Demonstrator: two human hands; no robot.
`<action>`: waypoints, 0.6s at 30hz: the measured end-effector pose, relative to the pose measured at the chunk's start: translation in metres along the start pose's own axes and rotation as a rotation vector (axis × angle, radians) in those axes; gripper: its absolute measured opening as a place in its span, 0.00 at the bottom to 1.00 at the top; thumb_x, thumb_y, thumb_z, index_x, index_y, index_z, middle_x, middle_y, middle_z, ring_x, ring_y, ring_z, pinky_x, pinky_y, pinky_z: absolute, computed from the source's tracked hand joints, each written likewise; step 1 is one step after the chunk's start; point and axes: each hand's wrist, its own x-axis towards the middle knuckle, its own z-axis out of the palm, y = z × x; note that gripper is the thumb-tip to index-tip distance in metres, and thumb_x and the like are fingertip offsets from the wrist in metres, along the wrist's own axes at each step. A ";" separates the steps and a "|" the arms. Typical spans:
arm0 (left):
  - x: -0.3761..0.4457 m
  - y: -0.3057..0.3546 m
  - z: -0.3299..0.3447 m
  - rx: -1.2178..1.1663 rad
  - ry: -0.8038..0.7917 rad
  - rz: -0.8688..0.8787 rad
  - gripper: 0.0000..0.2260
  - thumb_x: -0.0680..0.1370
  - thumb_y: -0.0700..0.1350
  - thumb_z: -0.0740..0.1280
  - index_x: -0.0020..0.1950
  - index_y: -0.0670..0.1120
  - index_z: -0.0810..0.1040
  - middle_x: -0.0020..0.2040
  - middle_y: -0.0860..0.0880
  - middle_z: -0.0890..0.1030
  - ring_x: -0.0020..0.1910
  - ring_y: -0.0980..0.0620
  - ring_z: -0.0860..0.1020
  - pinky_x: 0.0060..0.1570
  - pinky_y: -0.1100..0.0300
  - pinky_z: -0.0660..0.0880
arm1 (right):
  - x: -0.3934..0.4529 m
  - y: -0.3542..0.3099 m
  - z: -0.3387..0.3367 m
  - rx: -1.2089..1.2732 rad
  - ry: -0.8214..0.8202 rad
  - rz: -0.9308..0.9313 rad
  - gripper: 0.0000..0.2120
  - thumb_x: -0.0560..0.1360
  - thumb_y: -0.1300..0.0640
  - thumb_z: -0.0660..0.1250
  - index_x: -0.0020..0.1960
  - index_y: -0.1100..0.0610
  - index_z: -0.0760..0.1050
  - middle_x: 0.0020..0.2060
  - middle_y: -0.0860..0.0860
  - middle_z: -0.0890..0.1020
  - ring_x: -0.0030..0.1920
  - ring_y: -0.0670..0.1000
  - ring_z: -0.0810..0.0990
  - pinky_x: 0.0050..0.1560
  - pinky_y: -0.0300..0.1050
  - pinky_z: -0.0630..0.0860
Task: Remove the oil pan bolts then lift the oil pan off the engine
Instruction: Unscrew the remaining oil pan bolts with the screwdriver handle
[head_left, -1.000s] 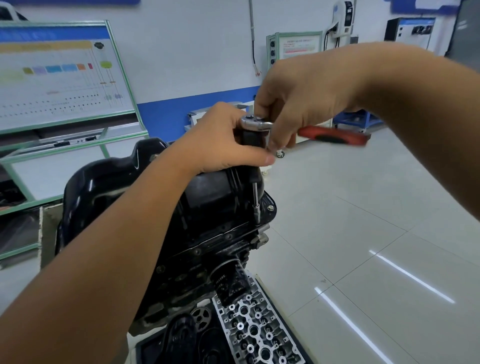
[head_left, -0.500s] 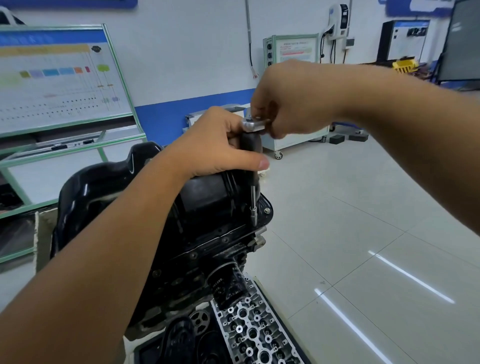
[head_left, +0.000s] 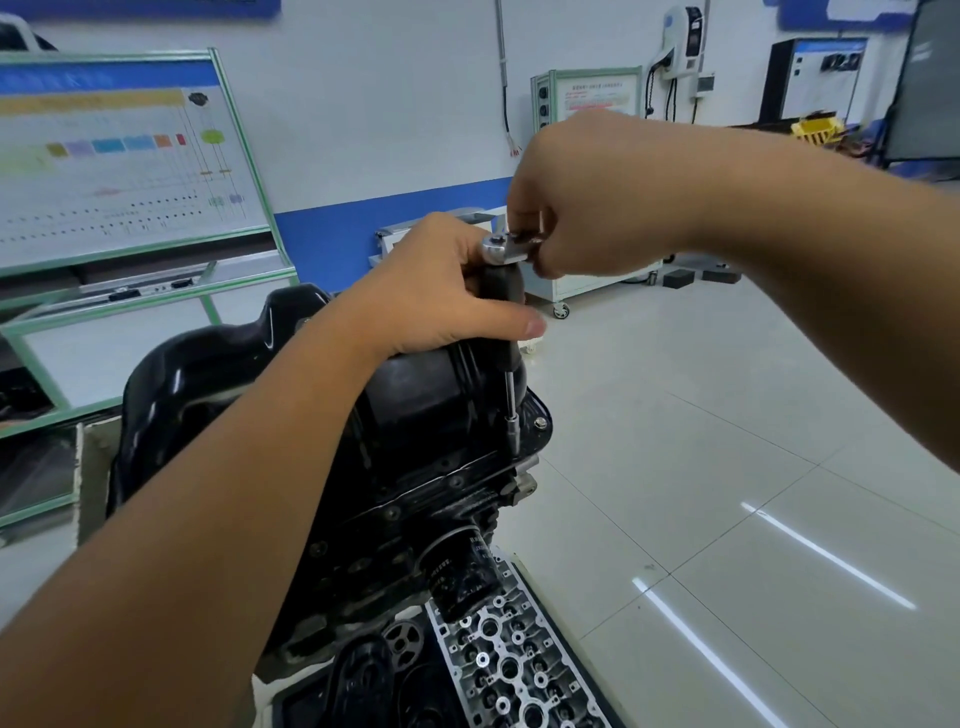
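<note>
The engine (head_left: 415, 499) is stood upside down below both hands, so that the black oil pan (head_left: 218, 374) is uppermost and its flange bolts can be reached from above. The pan is still seated on the block; nothing is seen inside it, because its open side is turned down. One bolt (head_left: 540, 423) is seen on the flange corner, just beside the socket (head_left: 513, 432). The black grip of the extension (head_left: 511, 395) is wrapped by the left hand (head_left: 441, 291), probably to keep the socket straight on a bolt. The ratchet (head_left: 501, 247) on top is pinched close to its head by the right hand (head_left: 587, 208), whose fingers are curled; the handle is hidden.
</note>
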 end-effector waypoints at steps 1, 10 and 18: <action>0.000 0.000 0.001 -0.009 0.007 0.007 0.09 0.63 0.53 0.81 0.39 0.52 0.86 0.34 0.56 0.83 0.34 0.60 0.79 0.40 0.67 0.75 | -0.001 -0.001 0.000 -0.022 0.002 0.000 0.04 0.73 0.55 0.73 0.41 0.55 0.83 0.31 0.52 0.81 0.35 0.53 0.77 0.32 0.45 0.70; -0.001 0.001 -0.001 -0.004 -0.003 0.037 0.11 0.66 0.50 0.83 0.45 0.49 0.87 0.37 0.51 0.85 0.36 0.58 0.79 0.42 0.64 0.76 | 0.001 0.000 -0.003 0.050 -0.053 0.066 0.05 0.73 0.59 0.74 0.47 0.51 0.84 0.37 0.49 0.84 0.40 0.52 0.81 0.37 0.44 0.73; 0.000 0.001 0.001 -0.007 0.001 0.065 0.10 0.64 0.52 0.84 0.35 0.62 0.84 0.32 0.61 0.81 0.33 0.65 0.77 0.38 0.71 0.73 | -0.001 0.000 -0.007 0.149 -0.152 0.078 0.17 0.68 0.46 0.77 0.29 0.56 0.79 0.22 0.48 0.79 0.26 0.50 0.80 0.31 0.43 0.70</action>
